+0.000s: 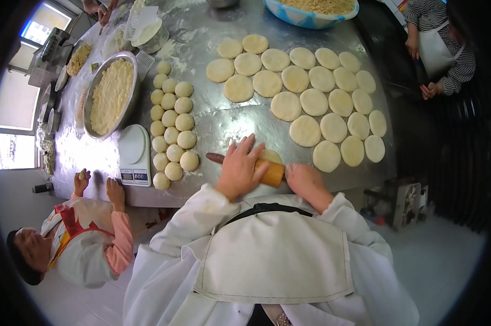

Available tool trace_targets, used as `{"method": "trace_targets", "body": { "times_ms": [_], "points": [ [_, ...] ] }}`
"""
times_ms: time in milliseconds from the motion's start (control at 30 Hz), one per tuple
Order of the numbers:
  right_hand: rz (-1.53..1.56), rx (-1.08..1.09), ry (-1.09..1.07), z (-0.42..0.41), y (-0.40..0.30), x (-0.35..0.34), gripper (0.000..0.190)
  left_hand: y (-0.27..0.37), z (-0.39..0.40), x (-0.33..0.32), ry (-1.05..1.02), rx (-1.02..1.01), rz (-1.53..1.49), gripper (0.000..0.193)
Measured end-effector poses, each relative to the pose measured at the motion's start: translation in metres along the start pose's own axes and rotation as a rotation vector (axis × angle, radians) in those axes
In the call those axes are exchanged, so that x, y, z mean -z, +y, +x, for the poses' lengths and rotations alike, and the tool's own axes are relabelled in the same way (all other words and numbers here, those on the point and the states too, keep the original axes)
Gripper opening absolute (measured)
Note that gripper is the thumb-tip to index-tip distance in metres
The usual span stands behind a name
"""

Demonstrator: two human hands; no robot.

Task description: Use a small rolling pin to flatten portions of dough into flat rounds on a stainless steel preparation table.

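My left hand lies across a wooden rolling pin, fingers spread and pointing away from me. The pin's dark handle tip sticks out to the left of this hand. My right hand is closed around the pin's right end, hiding the handle there. Behind the barrel, a piece of dough shows, partly covered by my left hand and the pin. Flattened dough rounds lie in rows on the steel table to the right. Several round dough balls stand in columns to the left.
A kitchen scale and a metal bowl of crumbly filling stand left on the steel table. A blue-and-white basin is at the back. One person works at left, another at far right; more hands show top left.
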State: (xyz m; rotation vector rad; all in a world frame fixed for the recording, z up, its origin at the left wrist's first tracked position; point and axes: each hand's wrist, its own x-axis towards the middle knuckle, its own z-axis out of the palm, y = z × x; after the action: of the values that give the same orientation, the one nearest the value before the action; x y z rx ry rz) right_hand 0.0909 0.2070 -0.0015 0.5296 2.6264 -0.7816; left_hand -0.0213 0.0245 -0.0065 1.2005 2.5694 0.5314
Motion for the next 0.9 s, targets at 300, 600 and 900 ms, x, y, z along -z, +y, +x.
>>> {"method": "trace_targets", "body": {
  "times_ms": [300,600,900],
  "points": [
    [-0.085,-0.058,-0.030,0.017,0.005,0.004,0.044,-0.002,0.033,-0.007,0.103,0.025,0.002,0.066],
    [0.096,0.082,0.474,0.004,0.066,-0.029,0.030,-0.002,0.011,0.007,0.433,0.207,-0.326,0.063],
    [1.045,-0.211,0.384,-0.031,0.089,-0.032,0.026,0.010,0.025,-0.028,-0.009,-0.120,-0.102,0.054]
  ]
}}
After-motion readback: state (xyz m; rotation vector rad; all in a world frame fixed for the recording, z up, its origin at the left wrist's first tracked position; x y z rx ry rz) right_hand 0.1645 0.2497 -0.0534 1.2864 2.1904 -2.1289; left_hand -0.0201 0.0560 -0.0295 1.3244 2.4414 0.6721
